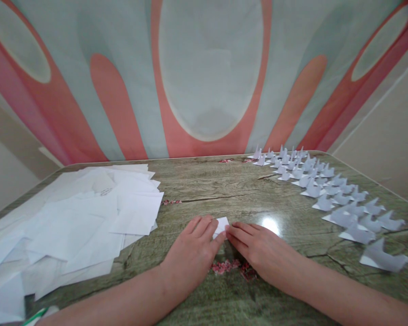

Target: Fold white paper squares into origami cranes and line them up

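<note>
A small folded piece of white paper (221, 223) lies on the table in front of me, between my two hands. My left hand (197, 246) rests over its left side, fingers bent and thumb pressing at the near edge. From the other side, my right hand (250, 242) pinches the paper's right corner, its fingertips meeting my left thumb. The lower part of the paper is hidden behind the fingers. To the right stand several rows of folded white paper birds (343, 215), wings and necks pointing up.
A spread pile of loose white paper sheets (81, 226) covers the table's left side. At the bottom left, a green-and-white object (37, 314) is partly hidden by my forearm. The wood-patterned table (204, 181) ends at a painted wall (211, 68).
</note>
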`<act>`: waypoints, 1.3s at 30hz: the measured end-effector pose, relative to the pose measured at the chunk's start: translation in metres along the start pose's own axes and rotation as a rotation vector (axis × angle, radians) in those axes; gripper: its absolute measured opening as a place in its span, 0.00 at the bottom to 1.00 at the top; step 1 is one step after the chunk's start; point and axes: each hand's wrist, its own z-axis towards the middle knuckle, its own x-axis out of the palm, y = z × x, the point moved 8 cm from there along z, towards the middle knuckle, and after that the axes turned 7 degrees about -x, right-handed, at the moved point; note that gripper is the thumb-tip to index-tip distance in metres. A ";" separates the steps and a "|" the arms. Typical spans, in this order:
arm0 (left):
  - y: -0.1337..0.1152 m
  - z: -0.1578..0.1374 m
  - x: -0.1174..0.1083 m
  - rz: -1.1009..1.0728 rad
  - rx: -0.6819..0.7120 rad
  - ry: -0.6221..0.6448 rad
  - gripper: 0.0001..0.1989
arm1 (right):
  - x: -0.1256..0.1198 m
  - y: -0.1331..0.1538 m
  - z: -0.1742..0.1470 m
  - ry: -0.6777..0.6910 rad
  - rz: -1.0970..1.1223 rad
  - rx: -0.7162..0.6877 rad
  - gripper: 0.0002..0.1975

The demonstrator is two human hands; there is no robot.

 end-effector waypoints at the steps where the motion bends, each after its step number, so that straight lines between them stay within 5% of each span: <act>1: 0.001 0.000 -0.001 0.009 -0.006 0.007 0.15 | 0.000 0.000 0.000 0.002 0.001 0.003 0.16; 7: 0.009 -0.001 -0.002 0.049 -0.008 0.022 0.20 | 0.002 -0.001 0.001 0.058 0.001 -0.010 0.17; 20: 0.013 0.004 -0.009 0.025 -0.012 0.051 0.09 | 0.004 -0.004 0.000 0.019 0.011 -0.013 0.17; 28: -0.002 -0.003 0.003 -0.055 0.060 0.019 0.19 | 0.004 -0.007 -0.003 -0.005 0.046 0.000 0.18; 39: 0.002 0.000 0.011 -0.052 0.056 0.089 0.20 | 0.002 -0.015 -0.006 0.067 0.184 -0.055 0.19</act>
